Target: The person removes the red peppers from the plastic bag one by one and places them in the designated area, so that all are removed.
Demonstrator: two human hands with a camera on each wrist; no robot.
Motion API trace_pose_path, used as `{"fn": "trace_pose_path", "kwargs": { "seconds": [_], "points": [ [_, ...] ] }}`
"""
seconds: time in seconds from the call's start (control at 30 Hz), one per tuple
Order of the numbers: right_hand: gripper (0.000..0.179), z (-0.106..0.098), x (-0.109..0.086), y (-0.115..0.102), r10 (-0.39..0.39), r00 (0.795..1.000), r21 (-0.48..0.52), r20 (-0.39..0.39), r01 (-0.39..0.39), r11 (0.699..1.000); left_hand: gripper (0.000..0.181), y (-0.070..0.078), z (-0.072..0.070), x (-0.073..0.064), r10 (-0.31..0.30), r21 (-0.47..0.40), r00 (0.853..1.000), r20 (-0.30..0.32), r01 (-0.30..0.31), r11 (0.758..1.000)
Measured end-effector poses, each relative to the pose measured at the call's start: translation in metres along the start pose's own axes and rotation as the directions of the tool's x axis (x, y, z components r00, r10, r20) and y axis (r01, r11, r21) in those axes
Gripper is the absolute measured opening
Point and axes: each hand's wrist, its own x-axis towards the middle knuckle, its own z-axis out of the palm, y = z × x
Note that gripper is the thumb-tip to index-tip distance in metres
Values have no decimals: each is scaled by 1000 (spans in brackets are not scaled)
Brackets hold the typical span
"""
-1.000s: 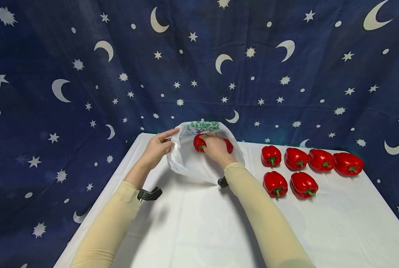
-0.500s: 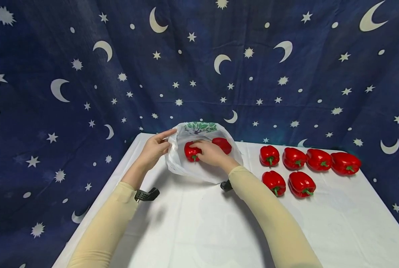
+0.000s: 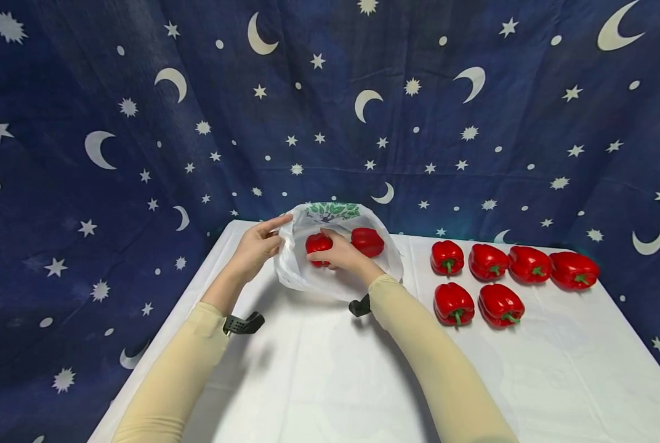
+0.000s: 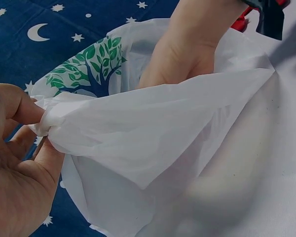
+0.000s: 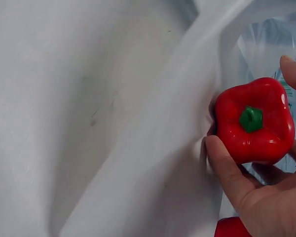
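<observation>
A white plastic bag (image 3: pixel 303 278) with a green tree print stands with its mouth open towards me. My left hand (image 3: pixel 252 251) pinches the gathered left rim between thumb and fingers. My right hand (image 3: pixel 342 254) reaches inside, thumb and fingers around a red bell pepper (image 5: pixel 254 126) whose green stem faces the wrist camera. One fingertip (image 5: pixel 291 66) stands off from that pepper. Just right of the hand, a second red bell pepper (image 3: pixel 367 242) lies in the bag. The left wrist view shows the bag's wall hiding the right fingers.
Several red bell peppers (image 3: pixel 528 264) form a back row on the white table (image 3: pixel 585 351) at the right. Two more bell peppers (image 3: pixel 454 303) lie in front of them. A dark blue curtain (image 3: pixel 197 123) with moons and stars hangs behind.
The right hand has moved left inside the bag with one pepper, apart from the second. Its thumb now lies across the pepper's front. The left hand keeps its pinch on the rim.
</observation>
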Motion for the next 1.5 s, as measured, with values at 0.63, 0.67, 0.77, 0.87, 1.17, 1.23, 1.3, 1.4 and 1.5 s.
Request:
{"fn": "trace_pose_path", "kwargs": {
  "seconds": [0.63,0.67,0.77,0.87,1.17,1.23,1.3,1.4,1.5],
  "points": [
    [90,-6,8,0,184,981,334,67,-196,922,61,3,0,-3,4,11,1000,-2,-4,1000],
    [89,-6,8,0,188,980,341,69,-200,918,61,4,0,-3,2,12,1000,-5,-2,1000],
    [88,-6,8,0,195,978,356,70,-207,911,61,4,0,-2,-5,18,1000,-8,5,1000],
    [86,-6,8,0,195,978,362,70,-207,909,61,3,0,-2,-14,17,1000,-15,14,1000],
    [85,-6,9,1,186,980,353,73,-200,914,63,1,-2,-1,-4,11,1000,2,4,1000],
    [85,-6,10,2,183,980,350,76,-198,916,63,0,-2,-1,-1,9,1000,5,1,1000],
    [85,-6,10,2,180,981,345,78,-196,918,63,1,-2,-1,0,10,1000,8,0,1000],
    [84,-6,10,2,176,981,337,77,-192,922,62,1,-2,-1,-1,5,1000,12,1,1000],
    [84,-5,10,3,167,983,332,73,-182,926,62,1,-3,-2,-5,5,1000,14,5,1000]
  ]
}}
